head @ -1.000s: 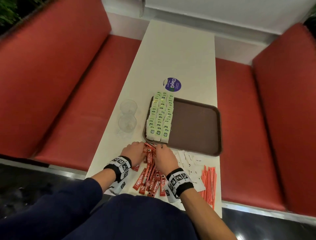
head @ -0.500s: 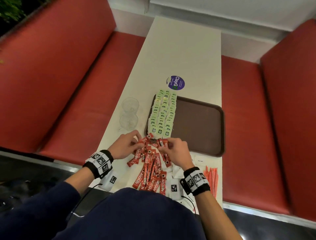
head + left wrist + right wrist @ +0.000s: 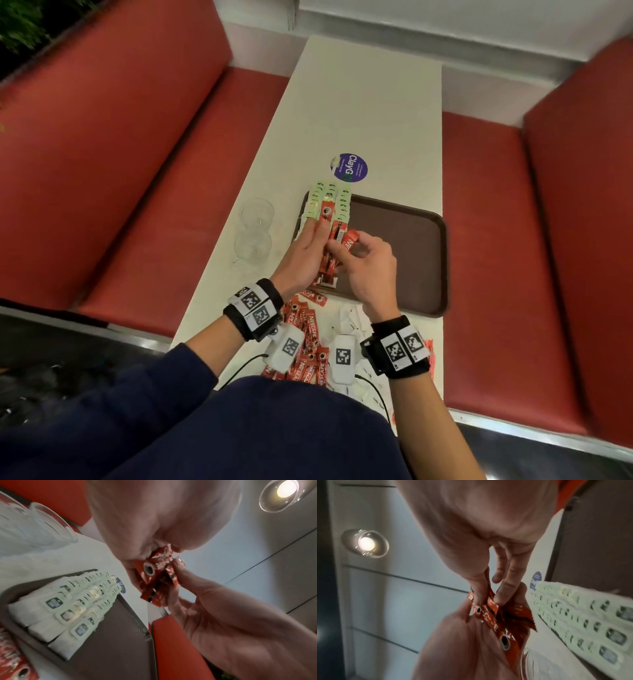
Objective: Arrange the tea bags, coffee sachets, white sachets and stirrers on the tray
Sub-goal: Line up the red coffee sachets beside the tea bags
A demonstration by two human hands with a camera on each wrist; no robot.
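Note:
A bundle of red coffee sachets (image 3: 328, 240) hangs over the left side of the brown tray (image 3: 411, 267). My left hand (image 3: 305, 250) grips it from the left. My right hand (image 3: 359, 253) pinches its top end between thumb and fingers. The left wrist view shows the bundle (image 3: 157, 577) held above three rows of green tea bags (image 3: 68, 608); the right wrist view shows my fingers (image 3: 503, 592) pinching the sachets (image 3: 496, 616). The tea bags (image 3: 330, 202) line the tray's left edge. More red sachets (image 3: 305, 329), white sachets (image 3: 349, 318) and orange stirrers (image 3: 430, 353) lie on the table near me.
Two clear plastic cups (image 3: 255, 222) stand left of the tray. A round purple sticker (image 3: 349, 168) lies beyond it on the white table (image 3: 370, 102). Red bench seats (image 3: 486, 240) flank the table on both sides.
Both hands rose from the sachet pile on the table and moved forward over the tray, carrying a gathered bundle of red sachets.

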